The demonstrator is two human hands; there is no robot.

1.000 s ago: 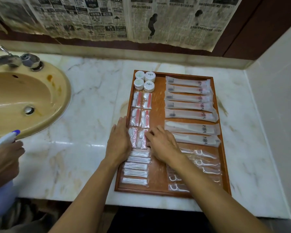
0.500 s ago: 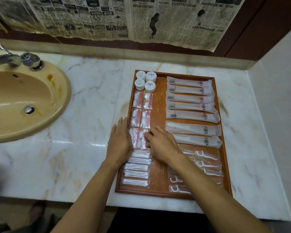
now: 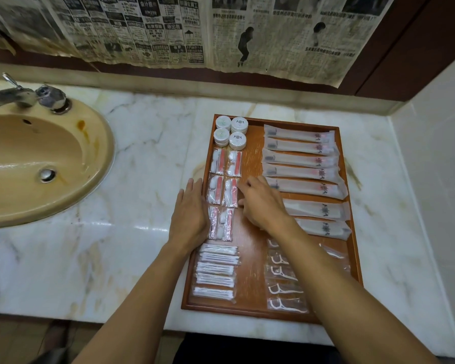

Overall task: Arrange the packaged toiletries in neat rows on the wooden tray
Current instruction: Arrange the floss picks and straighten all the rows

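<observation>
Wooden, reddish-brown rectangular tray (image 3: 250, 258) sits on the white marble worktop (image 3: 132, 206), its clear-wrapped toiletry packets (image 3: 223, 191) in two columns. My left hand (image 3: 191, 214) lies flat with straight fingers along the tray's left rim. My right hand (image 3: 263, 203), fingers loosely bent, touches the packets' right edge. A bare wood strip runs between the columns.

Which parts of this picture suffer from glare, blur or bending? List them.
Head view: a glare streak on the marble counter left of the left hand; wide-angle bending curves the counter's edges; the right hand is slightly motion-blurred; the wooden tray is sharp.
</observation>
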